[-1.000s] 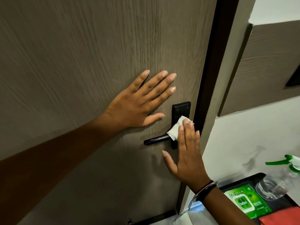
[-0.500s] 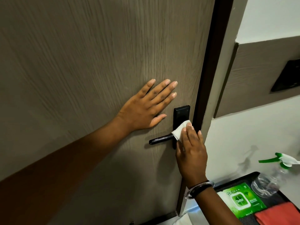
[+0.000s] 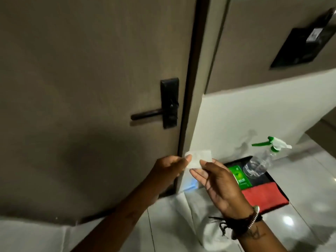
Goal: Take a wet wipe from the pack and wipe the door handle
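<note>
Below the door handle (image 3: 145, 113), the left hand (image 3: 171, 167) and right hand (image 3: 216, 180) both pinch the white wet wipe (image 3: 199, 158) between them.

Nothing readable: green wipe pack (image 3: 239, 177) on black tray (image 3: 236, 161) carried white print, too blurred and half hidden behind right hand (image 3: 218, 182) to make out; black wall panel (image 3: 298, 46) had a small pale label, illegible too
</note>
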